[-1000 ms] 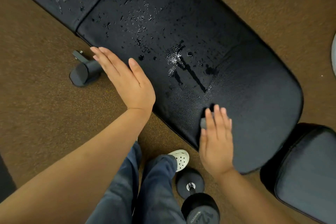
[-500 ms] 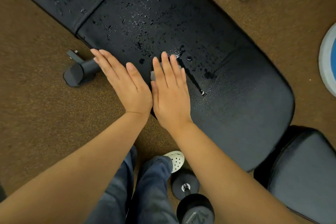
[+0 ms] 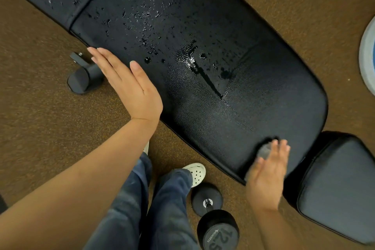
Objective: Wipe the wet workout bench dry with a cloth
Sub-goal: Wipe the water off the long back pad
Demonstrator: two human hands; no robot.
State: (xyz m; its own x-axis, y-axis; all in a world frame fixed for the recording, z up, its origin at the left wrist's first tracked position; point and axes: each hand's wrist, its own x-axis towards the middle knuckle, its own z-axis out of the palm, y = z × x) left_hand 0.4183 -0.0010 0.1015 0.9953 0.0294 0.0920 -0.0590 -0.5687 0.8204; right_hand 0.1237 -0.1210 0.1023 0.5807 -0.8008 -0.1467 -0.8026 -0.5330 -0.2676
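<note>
Pressing a grey cloth [image 3: 264, 151] onto the black surface [image 3: 263, 91] at 5 o'clock, the right hand [image 3: 265, 176] is smeared by blur. Its grip looks flat, fingers straight over the cloth, which shows only as a pale patch by the fingertips, the rest hidden. The left hand [image 3: 132, 87], at 9 o'clock, lies along the surface's near edge, grip wide and holding nothing; contact is hard to judge. Drops [image 3: 146, 16] speckle the surface toward 12 o'clock, with a puddle [image 3: 192, 61] near centre. A dumbbell [image 3: 215, 219] at 6 o'clock is cut off below.
</note>
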